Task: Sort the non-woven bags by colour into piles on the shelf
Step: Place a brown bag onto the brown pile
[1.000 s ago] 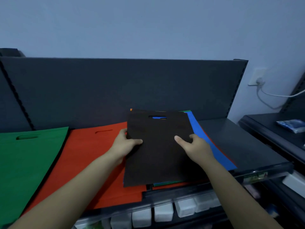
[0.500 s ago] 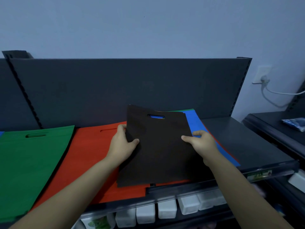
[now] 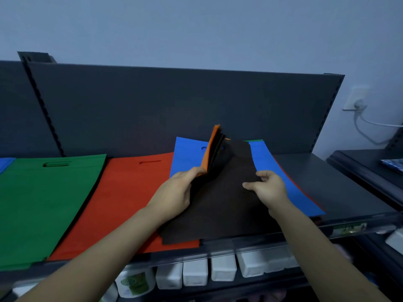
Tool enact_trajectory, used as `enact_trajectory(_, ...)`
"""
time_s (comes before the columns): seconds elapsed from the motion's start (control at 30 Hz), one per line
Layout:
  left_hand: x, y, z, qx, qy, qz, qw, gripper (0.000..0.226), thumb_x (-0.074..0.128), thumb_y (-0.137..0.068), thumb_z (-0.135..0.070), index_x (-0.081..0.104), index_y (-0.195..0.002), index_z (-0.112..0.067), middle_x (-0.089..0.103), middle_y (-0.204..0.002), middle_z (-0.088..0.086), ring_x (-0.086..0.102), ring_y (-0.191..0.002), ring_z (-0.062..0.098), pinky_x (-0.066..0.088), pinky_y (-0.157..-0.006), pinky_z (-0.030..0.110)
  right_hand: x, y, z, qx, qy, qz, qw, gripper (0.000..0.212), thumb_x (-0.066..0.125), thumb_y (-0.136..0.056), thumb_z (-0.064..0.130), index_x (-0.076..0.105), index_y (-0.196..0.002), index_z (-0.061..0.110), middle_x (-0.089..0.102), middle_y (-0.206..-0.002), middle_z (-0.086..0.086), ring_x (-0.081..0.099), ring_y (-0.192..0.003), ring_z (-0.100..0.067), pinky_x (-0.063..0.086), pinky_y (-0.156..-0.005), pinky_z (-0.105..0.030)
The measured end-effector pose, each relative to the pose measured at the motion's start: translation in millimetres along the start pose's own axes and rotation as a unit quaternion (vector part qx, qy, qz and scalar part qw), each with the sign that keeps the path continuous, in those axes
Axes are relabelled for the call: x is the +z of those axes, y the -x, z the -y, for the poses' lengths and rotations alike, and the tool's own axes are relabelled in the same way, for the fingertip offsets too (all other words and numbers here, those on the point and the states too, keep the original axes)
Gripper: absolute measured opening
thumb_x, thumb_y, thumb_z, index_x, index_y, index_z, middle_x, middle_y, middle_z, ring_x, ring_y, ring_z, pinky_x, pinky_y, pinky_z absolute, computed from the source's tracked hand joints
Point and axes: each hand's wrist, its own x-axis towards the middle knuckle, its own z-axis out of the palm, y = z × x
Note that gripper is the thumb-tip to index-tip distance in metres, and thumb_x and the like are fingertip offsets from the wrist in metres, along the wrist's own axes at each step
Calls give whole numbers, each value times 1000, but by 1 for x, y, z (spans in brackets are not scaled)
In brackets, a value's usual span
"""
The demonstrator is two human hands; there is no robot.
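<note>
Head view — I saw the left hand point(image 3: 174, 192) gripping fanned black bags point(image 3: 218, 210) beside the red pile point(image 3: 122, 203). The right hand point(image 3: 268, 189) pinched them.

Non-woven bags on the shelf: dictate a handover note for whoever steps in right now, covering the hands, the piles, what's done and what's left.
Left hand grips the raised left edge of the black bags, with an orange bag fanned up beside them.
Right hand pinches their right edge.
They lie on a mixed stack: blue bag on top, green and red edges showing beneath.
Done: green pile and red pile lie flat on the shelf.
Left: sort the black, orange, blue and the rest of that stack.
</note>
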Motion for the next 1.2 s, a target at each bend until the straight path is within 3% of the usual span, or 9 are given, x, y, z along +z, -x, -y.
enact_trajectory(0.13, -3, -1, 3, -7, -78, -43, 996, 58, 55, -86, 2, 47, -140, -16, 61, -129, 4, 56, -116, 25, 48, -90, 32, 4, 0, 0, 0, 9, -3, 1000, 61, 78, -77, 13, 52, -131, 9, 50, -139, -8, 48, -127, -26, 42, -104, -38)
enact_trajectory(0.23, -4, -5, 5, 47, -183, -59, 980, 62, 70, -69, 5, 59, -128, -9, 67, -118, 8, 66, -95, 31, 55, -72, 34, 6, 1, 0, -3, 9, -4, 1000, 59, 78, -78, 14, 52, -131, 10, 50, -138, -7, 49, -125, -27, 43, -102, -38)
enact_trajectory(0.33, -2, -5, 4, 64, -294, -81, 950, 62, 77, -62, -1, 63, -123, -8, 67, -117, 9, 66, -86, 29, 51, -64, 34, 6, 3, -1, -6, 12, -5, 1000, 58, 77, -79, 15, 52, -131, 11, 50, -138, -7, 49, -125, -26, 43, -97, -35)
enact_trajectory(0.57, 1, -5, 6, 88, -373, -112, 917, 43, 50, -83, -8, 61, -125, -9, 60, -129, 13, 59, -111, 33, 43, -90, 42, 4, 1, -2, -4, -10, 2, 1000, 56, 77, -80, 15, 53, -130, 11, 49, -138, -8, 48, -126, -26, 42, -97, -33)
enact_trajectory(0.77, 0, -5, 4, 117, -400, -82, 905, 53, 38, -82, -10, 59, -131, -8, 62, -127, 11, 59, -111, 32, 41, -90, 39, 3, 0, -3, -5, -18, -1, 1000, 56, 77, -79, 14, 53, -129, 10, 50, -138, -8, 48, -126, -26, 42, -98, -34)
enact_trajectory(0.93, 5, -7, -2, 60, -308, -53, 948, 70, 75, -67, -7, 56, -134, -12, 63, -126, 14, 63, -111, 32, 51, -89, 37, 3, 2, -4, -8, -23, 0, 1000, 56, 77, -79, 14, 53, -130, 9, 50, -138, -8, 47, -128, -26, 41, -98, -34)
enact_trajectory(1.03, 4, -7, -2, -77, -195, -6, 978, 74, 62, -84, -19, 30, -150, -23, 41, -148, 16, 41, -135, 33, 37, -107, 38, 3, 2, -4, -6, -24, -1, 1000, 54, 77, -79, 14, 54, -129, 9, 50, -138, -8, 48, -126, -26, 42, -98, -35)
enact_trajectory(1.1, 2, -10, 4, -169, -70, 14, 983, 73, 59, -84, -25, 23, -147, -28, 49, -138, 15, 47, -127, 33, 42, -103, 40, 4, 3, -4, -6, -24, -2, 1000, 53, 76, -80, 14, 54, -128, 10, 50, -137, -8, 48, -125, -26, 42, -96, -34)
enact_trajectory(1.2, 0, -14, 9, -226, 51, 14, 973, 70, 65, -79, -28, 26, -136, -30, 62, -115, 4, 59, -106, 27, 48, -91, 42, 5, 2, -3, -9, -13, -1, 1000, 51, 75, -81, 14, 55, -127, 9, 51, -137, -8, 47, -127, -26, 40, -94, -32)
